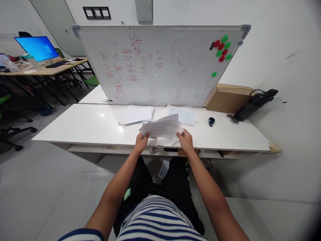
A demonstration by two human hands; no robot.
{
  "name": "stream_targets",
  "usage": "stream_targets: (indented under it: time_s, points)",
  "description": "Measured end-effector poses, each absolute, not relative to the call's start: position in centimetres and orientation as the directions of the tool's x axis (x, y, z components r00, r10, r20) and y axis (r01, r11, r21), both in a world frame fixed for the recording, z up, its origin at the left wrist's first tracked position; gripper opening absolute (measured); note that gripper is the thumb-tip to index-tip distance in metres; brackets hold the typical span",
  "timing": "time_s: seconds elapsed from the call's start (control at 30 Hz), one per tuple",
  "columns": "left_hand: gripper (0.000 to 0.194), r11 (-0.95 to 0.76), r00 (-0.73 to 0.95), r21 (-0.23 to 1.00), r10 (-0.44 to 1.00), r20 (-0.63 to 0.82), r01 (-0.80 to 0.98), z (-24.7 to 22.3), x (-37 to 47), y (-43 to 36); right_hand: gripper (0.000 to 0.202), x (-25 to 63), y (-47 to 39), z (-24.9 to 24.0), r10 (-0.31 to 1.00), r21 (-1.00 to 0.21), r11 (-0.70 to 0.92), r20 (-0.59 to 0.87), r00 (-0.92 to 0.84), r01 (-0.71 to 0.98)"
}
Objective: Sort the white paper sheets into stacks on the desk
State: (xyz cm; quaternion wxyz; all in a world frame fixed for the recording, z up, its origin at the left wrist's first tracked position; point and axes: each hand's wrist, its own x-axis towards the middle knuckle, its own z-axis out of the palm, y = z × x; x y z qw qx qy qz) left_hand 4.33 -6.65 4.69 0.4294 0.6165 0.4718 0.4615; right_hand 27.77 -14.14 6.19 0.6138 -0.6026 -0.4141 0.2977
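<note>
Between both hands a few printed sheets of paper [163,129] are held up over the front edge of the white table [95,130]. My left hand [142,141] pinches their left edge, thumb on top. On the opposite side, my right hand [185,140] grips the right edge the same way. The sheets bow slightly and their corners fan apart. Behind them lie two stacks of paper: a left stack [137,114] and a right stack [184,115], the right one partly covered by the held sheets.
A whiteboard [160,67] with red writing and round magnets stands along the table's back. At the right are a smartwatch [211,121], a computer mouse [232,118], a black bottle [253,106] and a cardboard box [225,100]. A desk with a monitor [37,48] stands far left.
</note>
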Motion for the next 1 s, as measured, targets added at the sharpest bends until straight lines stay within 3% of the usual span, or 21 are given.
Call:
stream_targets:
  time_s: [0.1, 0.27, 0.37, 0.43, 0.5, 0.6, 0.7, 0.83, 1.0]
  points:
    - [0.039, -0.234, 0.166, 0.94, 0.966, 0.196, 0.249, 4.8, 4.1, -6.9, 0.042, 27.4, -14.2, 6.5, 0.812, -0.958, 0.122, 0.247, 0.529, 0.26]
    - [0.042, -0.239, 0.201, 0.926, 0.962, 0.185, 0.294, 4.3, 3.7, -6.9, 0.05, 26.8, -14.2, 6.5, 0.793, -0.953, 0.121, 0.262, 0.55, 0.279]
    - [0.043, -0.244, 0.177, 0.921, 0.964, 0.197, 0.303, 3.8, 3.4, -6.7, 0.071, 26.8, -14.2, 5.7, 0.808, -0.968, 0.083, 0.204, 0.552, 0.235]
    - [0.044, -0.249, 0.152, 0.917, 0.966, 0.21, 0.311, 3.6, 3.1, -6.6, 0.089, 26.9, -14.0, 4.7, 0.832, -0.991, 0.037, 0.103, 0.546, 0.13]
    - [0.046, -0.255, 0.148, 0.913, 0.965, 0.218, 0.319, 3.4, 2.8, -6.5, 0.094, 27.0, -13.8, 3.8, 0.859, -1.0, -0.009, 0.006, 0.511, 0.027]
    - [0.048, -0.275, 0.178, 0.897, 0.958, 0.225, 0.347, 3.4, 2.3, -6.2, 0.07, 26.9, -13.4, 3.2, 0.902, -1.0, 0.015, 0.013, 0.431, -0.003]
    - [0.047, -0.324, 0.229, 0.858, 0.941, 0.25, 0.398, 3.6, 1.9, -6.1, 0.046, 26.5, -13.1, 4.0, 0.864, -0.995, 0.048, 0.087, 0.495, 0.092]
    - [0.043, -0.368, 0.28, 0.824, 0.922, 0.266, 0.431, 3.9, 1.6, -6.0, 0.041, 26.3, -12.7, 5.9, 0.767, -0.973, 0.093, 0.204, 0.608, 0.21]
    - [0.039, -0.403, 0.32, 0.814, 0.904, 0.283, 0.419, 3.9, 1.5, -6.3, 0.045, 26.4, -12.0, 6.2, 0.781, -0.957, 0.129, 0.259, 0.568, 0.259]
